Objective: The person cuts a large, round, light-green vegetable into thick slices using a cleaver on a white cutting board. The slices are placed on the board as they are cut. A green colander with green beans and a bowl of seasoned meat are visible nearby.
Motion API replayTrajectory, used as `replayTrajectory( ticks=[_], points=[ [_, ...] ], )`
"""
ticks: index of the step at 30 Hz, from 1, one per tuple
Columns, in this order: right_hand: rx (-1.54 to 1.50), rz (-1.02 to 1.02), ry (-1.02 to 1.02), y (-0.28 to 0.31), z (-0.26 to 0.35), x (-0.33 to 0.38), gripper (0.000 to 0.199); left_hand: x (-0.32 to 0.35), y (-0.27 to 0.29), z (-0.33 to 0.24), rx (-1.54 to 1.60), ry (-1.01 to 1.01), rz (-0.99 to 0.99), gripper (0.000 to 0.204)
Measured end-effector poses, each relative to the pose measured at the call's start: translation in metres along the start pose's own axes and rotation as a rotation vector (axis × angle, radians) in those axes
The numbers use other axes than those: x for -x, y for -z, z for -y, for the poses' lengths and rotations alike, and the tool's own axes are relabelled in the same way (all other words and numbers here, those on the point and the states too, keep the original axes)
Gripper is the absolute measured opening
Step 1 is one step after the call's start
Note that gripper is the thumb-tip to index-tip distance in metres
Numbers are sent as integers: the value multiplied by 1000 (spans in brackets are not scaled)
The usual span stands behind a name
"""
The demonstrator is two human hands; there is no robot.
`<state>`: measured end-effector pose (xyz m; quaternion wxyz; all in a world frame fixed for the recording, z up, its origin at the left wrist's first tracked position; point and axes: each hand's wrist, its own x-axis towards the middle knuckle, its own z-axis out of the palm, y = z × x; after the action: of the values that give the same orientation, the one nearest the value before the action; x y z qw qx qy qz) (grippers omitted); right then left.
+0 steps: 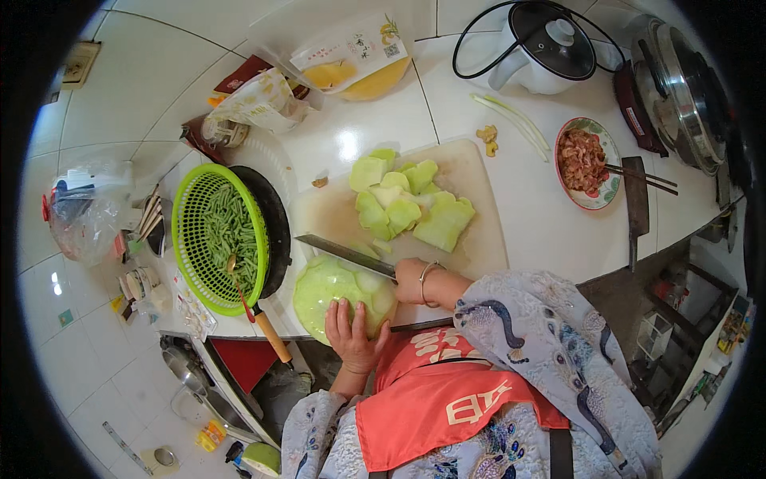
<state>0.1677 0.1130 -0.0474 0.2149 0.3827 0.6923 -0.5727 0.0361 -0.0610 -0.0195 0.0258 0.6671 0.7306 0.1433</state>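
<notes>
A large, round, pale green vegetable that looks like a cabbage (319,287) sits at the near left edge of the cutting board (487,231). My left hand (355,339) holds its near side, fingers curved over the surface and thumb apart. In my right hand (415,279) is a kitchen knife (343,254), closed round the handle. The blade points left and lies along the vegetable's far side; whether its edge touches is hard to make out. Several flat, pale green pieces (411,199) lie piled on the board beyond the blade.
At left, a green colander (182,239) of cut green beans (219,227) rests on a black pan (275,231). To the right are a bowl of meat (582,160) with chopsticks, a cleaver (636,199), scallions (515,120) and ginger (487,140). An electric pot (550,48) stands behind.
</notes>
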Motion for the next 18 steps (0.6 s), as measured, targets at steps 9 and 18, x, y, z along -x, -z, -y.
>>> replayTrajectory(
  ticks=[9, 18],
  points=[
    [-128, -355, 140, 16, -29, 30, 25, 21, 21, 10, 125, 289, -160, 67],
    [-382, -488, 312, -18, -18, -22, 24, 27, 6, 59, 1174, 1144, -325, 61]
  ],
)
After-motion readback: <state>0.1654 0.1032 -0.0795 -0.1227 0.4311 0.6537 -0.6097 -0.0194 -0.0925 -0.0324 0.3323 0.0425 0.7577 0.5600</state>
